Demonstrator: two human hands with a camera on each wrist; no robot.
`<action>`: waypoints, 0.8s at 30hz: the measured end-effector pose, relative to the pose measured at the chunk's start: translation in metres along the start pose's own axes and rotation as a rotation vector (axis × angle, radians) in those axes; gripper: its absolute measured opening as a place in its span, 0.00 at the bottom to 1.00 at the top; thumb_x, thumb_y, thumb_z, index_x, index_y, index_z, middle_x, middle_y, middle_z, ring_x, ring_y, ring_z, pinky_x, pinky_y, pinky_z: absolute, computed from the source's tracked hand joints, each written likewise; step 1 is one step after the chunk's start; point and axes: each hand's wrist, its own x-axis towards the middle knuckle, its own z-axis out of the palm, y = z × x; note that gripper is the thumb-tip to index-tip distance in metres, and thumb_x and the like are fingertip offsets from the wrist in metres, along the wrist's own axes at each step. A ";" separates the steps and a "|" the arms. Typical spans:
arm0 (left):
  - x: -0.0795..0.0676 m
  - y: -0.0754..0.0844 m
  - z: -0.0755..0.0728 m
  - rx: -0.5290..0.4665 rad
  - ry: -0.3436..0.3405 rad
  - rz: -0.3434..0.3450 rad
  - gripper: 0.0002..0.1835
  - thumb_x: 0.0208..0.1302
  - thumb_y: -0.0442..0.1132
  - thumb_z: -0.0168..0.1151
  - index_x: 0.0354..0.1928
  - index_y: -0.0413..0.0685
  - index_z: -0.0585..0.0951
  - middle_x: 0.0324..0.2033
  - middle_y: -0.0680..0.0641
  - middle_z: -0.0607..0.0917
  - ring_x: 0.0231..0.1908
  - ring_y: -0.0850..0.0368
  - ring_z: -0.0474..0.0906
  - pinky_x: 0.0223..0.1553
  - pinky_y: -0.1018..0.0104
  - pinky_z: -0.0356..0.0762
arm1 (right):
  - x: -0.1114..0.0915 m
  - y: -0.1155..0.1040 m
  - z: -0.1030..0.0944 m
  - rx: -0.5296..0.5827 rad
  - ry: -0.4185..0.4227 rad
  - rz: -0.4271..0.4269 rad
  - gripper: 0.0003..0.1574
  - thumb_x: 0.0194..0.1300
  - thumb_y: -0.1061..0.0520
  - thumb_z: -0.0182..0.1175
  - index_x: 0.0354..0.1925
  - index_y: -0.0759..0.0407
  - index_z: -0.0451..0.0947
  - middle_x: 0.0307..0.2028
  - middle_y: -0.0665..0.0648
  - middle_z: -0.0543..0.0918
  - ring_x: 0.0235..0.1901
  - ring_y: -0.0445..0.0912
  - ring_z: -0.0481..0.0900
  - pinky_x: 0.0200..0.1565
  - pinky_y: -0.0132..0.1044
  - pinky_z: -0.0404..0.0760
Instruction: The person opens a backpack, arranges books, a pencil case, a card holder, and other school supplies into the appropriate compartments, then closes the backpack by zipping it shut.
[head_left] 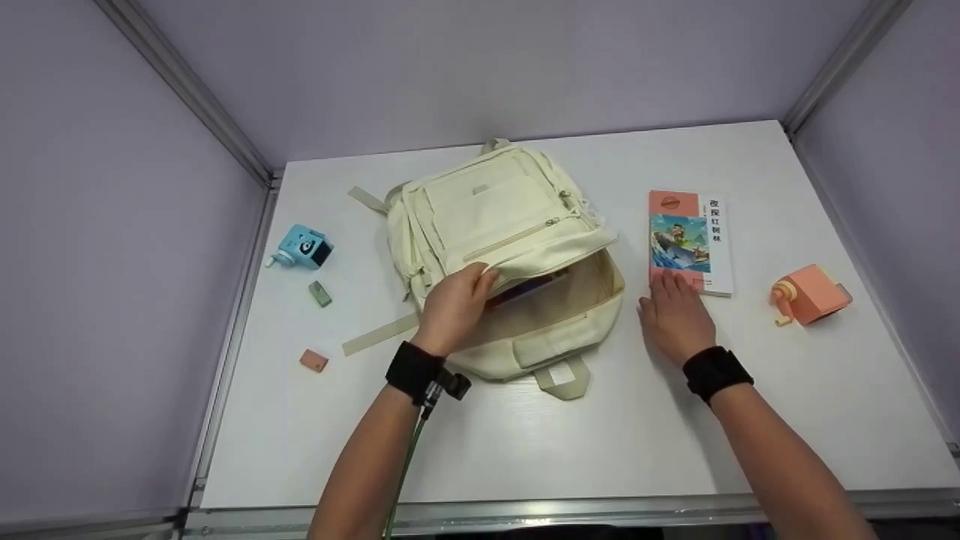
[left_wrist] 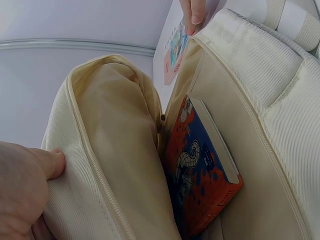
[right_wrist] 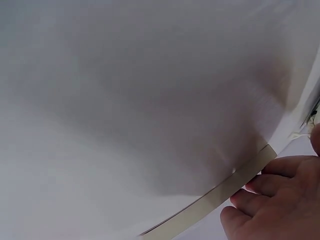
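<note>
A cream backpack (head_left: 495, 210) lies on the white table with its main compartment unzipped. My left hand (head_left: 454, 309) pinches the edge of its front panel and holds the mouth apart. Inside, the left wrist view shows a red and blue book (left_wrist: 202, 170) leaning against the beige lining. To the right of the bag, my right hand (head_left: 681, 321) rests its fingertips on the near end of a paperback book (head_left: 684, 244) with a pink, white and blue cover. In the right wrist view the fingers (right_wrist: 252, 200) lie along that book's page edge.
On the left of the table are a blue crank pencil sharpener (head_left: 301, 247), a green eraser (head_left: 319, 293) and a pink eraser (head_left: 313, 361). An orange crank sharpener (head_left: 814, 294) stands at the right. Bag straps (head_left: 382, 334) spread on the tabletop; partition walls surround it.
</note>
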 end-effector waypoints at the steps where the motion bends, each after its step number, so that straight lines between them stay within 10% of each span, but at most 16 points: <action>1: 0.000 0.000 0.000 0.000 -0.001 0.000 0.17 0.81 0.51 0.50 0.32 0.52 0.74 0.21 0.54 0.68 0.24 0.54 0.69 0.31 0.59 0.68 | -0.001 0.000 0.000 0.003 -0.002 -0.001 0.41 0.84 0.46 0.38 0.77 0.75 0.48 0.76 0.76 0.50 0.77 0.68 0.44 0.74 0.61 0.43; 24: -0.001 -0.001 0.000 -0.013 -0.016 0.005 0.19 0.81 0.52 0.49 0.29 0.53 0.71 0.19 0.55 0.66 0.21 0.57 0.65 0.27 0.63 0.62 | -0.017 0.007 -0.004 -0.069 -0.036 -0.067 0.43 0.84 0.42 0.39 0.77 0.74 0.51 0.76 0.74 0.53 0.77 0.65 0.47 0.75 0.60 0.44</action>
